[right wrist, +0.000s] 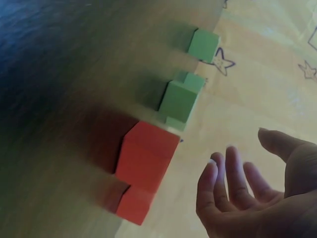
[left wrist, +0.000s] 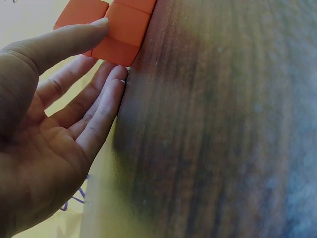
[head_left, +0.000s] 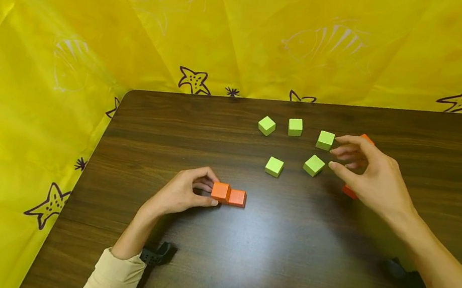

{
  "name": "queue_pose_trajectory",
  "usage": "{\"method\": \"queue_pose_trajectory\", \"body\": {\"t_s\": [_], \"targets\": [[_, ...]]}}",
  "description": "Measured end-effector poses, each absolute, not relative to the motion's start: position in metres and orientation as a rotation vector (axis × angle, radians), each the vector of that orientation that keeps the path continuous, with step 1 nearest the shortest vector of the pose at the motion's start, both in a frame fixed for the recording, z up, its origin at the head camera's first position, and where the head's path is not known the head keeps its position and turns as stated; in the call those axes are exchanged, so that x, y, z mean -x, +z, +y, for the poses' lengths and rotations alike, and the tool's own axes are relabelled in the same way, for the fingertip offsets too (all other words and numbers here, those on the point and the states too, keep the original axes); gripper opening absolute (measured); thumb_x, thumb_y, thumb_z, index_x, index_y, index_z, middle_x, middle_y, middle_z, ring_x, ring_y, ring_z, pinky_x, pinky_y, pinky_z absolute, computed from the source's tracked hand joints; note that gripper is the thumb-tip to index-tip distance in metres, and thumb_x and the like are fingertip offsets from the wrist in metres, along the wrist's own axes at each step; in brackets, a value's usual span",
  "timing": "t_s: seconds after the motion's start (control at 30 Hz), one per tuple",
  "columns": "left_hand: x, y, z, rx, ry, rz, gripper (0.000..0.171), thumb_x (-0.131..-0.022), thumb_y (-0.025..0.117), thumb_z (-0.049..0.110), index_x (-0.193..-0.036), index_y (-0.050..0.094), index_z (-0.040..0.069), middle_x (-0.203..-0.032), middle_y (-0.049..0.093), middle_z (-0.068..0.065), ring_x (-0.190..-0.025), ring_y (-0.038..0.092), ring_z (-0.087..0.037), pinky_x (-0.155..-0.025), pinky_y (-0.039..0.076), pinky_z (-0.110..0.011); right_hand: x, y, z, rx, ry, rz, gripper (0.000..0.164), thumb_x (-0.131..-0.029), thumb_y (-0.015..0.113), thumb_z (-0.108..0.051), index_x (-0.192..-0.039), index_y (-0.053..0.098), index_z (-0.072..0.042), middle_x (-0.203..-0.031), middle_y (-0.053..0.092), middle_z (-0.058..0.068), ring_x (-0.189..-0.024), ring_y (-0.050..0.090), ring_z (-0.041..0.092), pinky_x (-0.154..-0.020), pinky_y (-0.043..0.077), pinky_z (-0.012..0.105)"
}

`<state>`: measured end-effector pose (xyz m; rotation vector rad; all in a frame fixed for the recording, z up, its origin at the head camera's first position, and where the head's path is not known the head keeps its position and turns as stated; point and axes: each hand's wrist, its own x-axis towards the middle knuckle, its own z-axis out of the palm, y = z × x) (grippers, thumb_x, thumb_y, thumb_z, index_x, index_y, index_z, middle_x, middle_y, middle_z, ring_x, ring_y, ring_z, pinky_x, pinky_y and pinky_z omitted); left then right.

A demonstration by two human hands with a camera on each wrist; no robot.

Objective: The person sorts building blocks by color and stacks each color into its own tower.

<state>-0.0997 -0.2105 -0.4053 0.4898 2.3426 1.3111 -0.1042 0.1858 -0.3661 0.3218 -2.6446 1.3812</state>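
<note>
My left hand (head_left: pixel 186 191) pinches an orange cube (head_left: pixel 220 190) between its thumb and fingers. In the left wrist view this cube (left wrist: pixel 79 14) sits on another orange cube (left wrist: pixel 116 50), with my thumb tip near the seam. A further orange cube (head_left: pixel 238 197) adjoins them on the right. Above the table, my right hand (head_left: pixel 378 181) has its fingers spread and loosely bent, with nothing between them. It partly hides two red-orange cubes, one behind (head_left: pixel 367 138) and one in front (head_left: pixel 349 191). Just left of its fingertips lie a green cube (head_left: pixel 325 140) and another green cube (head_left: pixel 314 165).
More green cubes lie apart on the dark wooden table (head_left: pixel 263 282): one at the back left (head_left: pixel 266 126), one at the back middle (head_left: pixel 295 127) and one nearer (head_left: pixel 274 167). A yellow patterned cloth (head_left: pixel 250 30) hangs along the table's back and left edges.
</note>
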Motion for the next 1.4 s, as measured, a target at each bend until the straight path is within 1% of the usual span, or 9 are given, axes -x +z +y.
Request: {"method": "queue_pose_trajectory", "body": {"t_s": [0.17,0.33,0.53,0.7,0.87,1.03,1.23,1.33,1.4], "targets": [[0.100,-0.405,-0.210,-0.489,1.325,2.338,0.035,-0.076,0.085,0.002,-0.103,0.066,0.011,-0.106,0.067,-0.008,-0.098,0.068,-0.019,-0.088,0.056,-0.030,0.103,-0.368,0.193,-0.293,1.374,-2.660,0.041,-0.085,0.079,-0.010,-0.123,0.065,-0.019,-0.107,0.072,0.005,-0.088,0.062,0.001,-0.073,0.048,0.011],[0.099,-0.405,-0.211,-0.490,1.320,2.340,0.035,-0.076,0.085,0.002,-0.103,0.066,0.012,-0.106,0.067,-0.007,-0.098,0.068,-0.019,-0.088,0.057,-0.030,0.100,-0.369,0.201,-0.283,1.357,-2.677,0.041,-0.085,0.080,-0.012,-0.123,0.066,-0.021,-0.108,0.071,0.004,-0.087,0.062,0.003,-0.073,0.047,0.012],[0.099,-0.405,-0.211,-0.494,1.322,2.337,0.035,-0.076,0.085,0.002,-0.103,0.066,0.012,-0.106,0.067,-0.007,-0.098,0.068,-0.019,-0.088,0.057,-0.030,0.095,-0.372,0.213,-0.294,1.315,-2.708,0.039,-0.085,0.080,-0.013,-0.121,0.067,-0.020,-0.109,0.070,0.006,-0.088,0.062,0.007,-0.072,0.046,0.011],[0.099,-0.405,-0.211,-0.500,1.324,2.339,0.035,-0.076,0.085,0.002,-0.103,0.066,0.012,-0.106,0.067,-0.007,-0.098,0.068,-0.019,-0.088,0.057,-0.030,0.092,-0.375,0.221,-0.283,1.293,-2.743,0.040,-0.084,0.081,-0.013,-0.121,0.067,-0.019,-0.109,0.070,0.007,-0.086,0.060,0.003,-0.071,0.045,0.011],[0.099,-0.405,-0.211,-0.500,1.317,2.342,0.035,-0.076,0.085,0.002,-0.104,0.066,0.012,-0.107,0.067,-0.007,-0.098,0.068,-0.019,-0.088,0.056,-0.030,0.088,-0.379,0.229,-0.279,1.235,-2.794,0.041,-0.084,0.082,-0.020,-0.122,0.067,-0.019,-0.112,0.070,0.004,-0.090,0.058,0.002,-0.073,0.042,0.011],[0.099,-0.405,-0.210,-0.493,1.317,2.342,0.035,-0.076,0.085,0.001,-0.104,0.066,0.012,-0.106,0.067,-0.007,-0.099,0.068,-0.020,-0.088,0.056,-0.030,0.085,-0.384,0.235,-0.307,1.183,-2.824,0.044,-0.083,0.083,-0.023,-0.123,0.067,-0.019,-0.113,0.069,0.006,-0.096,0.055,0.002,-0.075,0.039,0.012],[0.099,-0.405,-0.210,-0.497,1.322,2.339,0.035,-0.076,0.084,0.001,-0.104,0.066,0.011,-0.106,0.067,-0.007,-0.099,0.068,-0.019,-0.089,0.056,-0.030,0.087,-0.385,0.238,-0.324,1.141,-2.867,0.045,-0.084,0.082,-0.028,-0.125,0.066,-0.019,-0.115,0.069,0.006,-0.094,0.057,0.005,-0.075,0.040,0.010],[0.099,-0.405,-0.210,-0.512,1.329,2.338,0.034,-0.077,0.084,0.000,-0.104,0.065,0.010,-0.107,0.068,-0.007,-0.098,0.068,-0.019,-0.089,0.056,-0.030,0.087,-0.387,0.240,-0.338,1.136,-2.892,0.045,-0.084,0.082,-0.027,-0.125,0.065,-0.019,-0.116,0.069,0.005,-0.092,0.058,0.004,-0.074,0.041,0.007],[0.099,-0.405,-0.210,-0.519,1.331,2.336,0.034,-0.077,0.084,0.000,-0.104,0.065,0.010,-0.107,0.068,-0.007,-0.098,0.068,-0.020,-0.089,0.056,-0.030,0.088,-0.388,0.241,-0.357,1.147,-2.905,0.046,-0.083,0.083,-0.024,-0.125,0.065,-0.018,-0.116,0.069,0.005,-0.092,0.058,0.002,-0.074,0.041,0.006]]}}
